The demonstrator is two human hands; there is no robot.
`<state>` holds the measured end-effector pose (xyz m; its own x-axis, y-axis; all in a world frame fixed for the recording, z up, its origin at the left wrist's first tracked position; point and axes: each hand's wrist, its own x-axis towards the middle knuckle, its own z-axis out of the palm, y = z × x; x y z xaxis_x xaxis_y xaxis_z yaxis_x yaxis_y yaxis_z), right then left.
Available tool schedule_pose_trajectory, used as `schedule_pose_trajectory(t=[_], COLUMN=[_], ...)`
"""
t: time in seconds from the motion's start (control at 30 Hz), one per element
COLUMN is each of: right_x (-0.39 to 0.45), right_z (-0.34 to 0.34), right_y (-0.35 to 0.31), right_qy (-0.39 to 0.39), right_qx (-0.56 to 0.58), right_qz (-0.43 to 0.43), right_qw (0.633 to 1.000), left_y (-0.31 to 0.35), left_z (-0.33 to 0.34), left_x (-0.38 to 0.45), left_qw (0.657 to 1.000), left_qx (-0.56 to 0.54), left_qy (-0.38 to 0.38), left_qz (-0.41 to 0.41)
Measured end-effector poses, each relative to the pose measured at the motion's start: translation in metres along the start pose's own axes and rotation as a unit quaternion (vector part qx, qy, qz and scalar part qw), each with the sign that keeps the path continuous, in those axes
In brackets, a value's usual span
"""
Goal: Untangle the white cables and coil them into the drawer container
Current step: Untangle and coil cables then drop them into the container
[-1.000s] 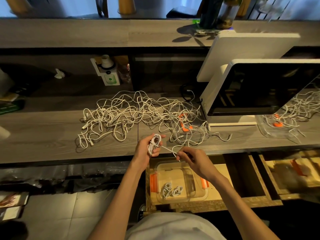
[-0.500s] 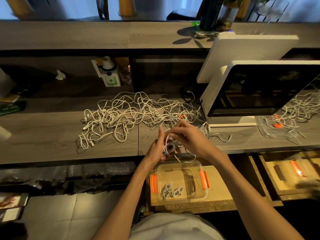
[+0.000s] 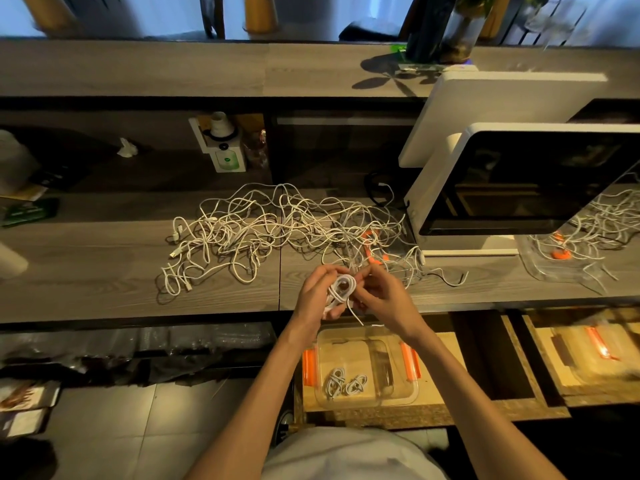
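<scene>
1. Right now I see both hands together just above the near edge of the surface (image 3: 104,271), directly over the open drawer (image 3: 446,351).
2. My left hand (image 3: 317,297) has its grip curled round a small white coiled cable (image 3: 341,289), with the fingers wrapped behind the loops.
3. My right hand (image 3: 384,299) pinches the same coil from the other side, fingertips bent in against the loops; both grips are closed on it.
4. A loose tail of that cable hangs down from the coil toward the drawer, ending just above the container's far rim.
5. Inside the drawer sits the clear container (image 3: 408,393) with orange clips on its two short sides.
6. Two coiled white cables (image 3: 344,384) lie side by side on the container's floor, toward its left end.
7. Beyond the hands, the tangled pile of white cables (image 3: 263,233) spreads across the surface, reaching from left of the hands to the foot of the monitor (image 3: 526,181).
8. A clear lid with orange clips (image 3: 375,252) lies under the right part of the tangle, just beyond my right hand.
9. The monitor stands on the surface to the right of the tangle, its dark screen mirroring the cables.
10. A second, white-backed screen (image 3: 491,109) stands behind the monitor.
</scene>
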<state>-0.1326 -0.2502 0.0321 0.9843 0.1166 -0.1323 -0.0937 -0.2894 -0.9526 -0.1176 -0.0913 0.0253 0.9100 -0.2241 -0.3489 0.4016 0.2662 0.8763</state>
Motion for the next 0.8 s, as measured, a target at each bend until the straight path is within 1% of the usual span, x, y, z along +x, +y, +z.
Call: schedule_pose_trajectory(t=[0.07,0.17,0.23,0.37,0.5,0.57,0.63,0.7,0.73,0.8], right_x=[-0.002,-0.009,-0.011,-0.013,-0.016,-0.016,-0.016,-0.017,-0.017,-0.018], right_z=[0.004,0.01,0.012,0.013,0.014,0.016,0.02,0.023,0.024,0.024], right_y=[0.002,0.004,0.006,0.007,0.006,0.005,0.003,-0.001,-0.004,-0.007], right_qy=[0.01,0.011,0.021,0.04,0.061,0.086,0.124,0.143,0.134,0.093], right_qx=[0.049,0.09,0.11,0.12,0.143,0.141,0.114,0.059,0.041,0.037], right_qz=[0.023,0.047,0.057,0.065,0.065,0.063,0.028,-0.033,-0.057,-0.076], right_qw=[0.998,0.995,0.992,0.99,0.986,0.984,0.985,0.987,0.988,0.992], left_y=[-0.001,-0.002,-0.003,-0.004,-0.005,-0.005,-0.003,-0.001,0.0,0.001], left_z=[0.0,0.001,0.0,-0.002,-0.003,0.0,0.006,0.011,0.012,0.011], left_x=[0.002,0.002,0.001,0.0,0.0,0.0,0.0,0.001,0.002,0.001], left_qw=[1.0,0.995,0.992,0.998,0.999,1.0,0.999,0.996,0.995,0.995], left_qx=[-0.026,-0.095,-0.118,-0.049,-0.031,-0.011,0.018,0.047,0.057,0.068], left_qy=[-0.007,-0.03,-0.044,-0.05,-0.01,0.011,0.04,0.069,0.075,0.072], left_qz=[-0.007,-0.023,-0.027,-0.002,-0.002,0.001,0.011,0.019,0.019,0.011])
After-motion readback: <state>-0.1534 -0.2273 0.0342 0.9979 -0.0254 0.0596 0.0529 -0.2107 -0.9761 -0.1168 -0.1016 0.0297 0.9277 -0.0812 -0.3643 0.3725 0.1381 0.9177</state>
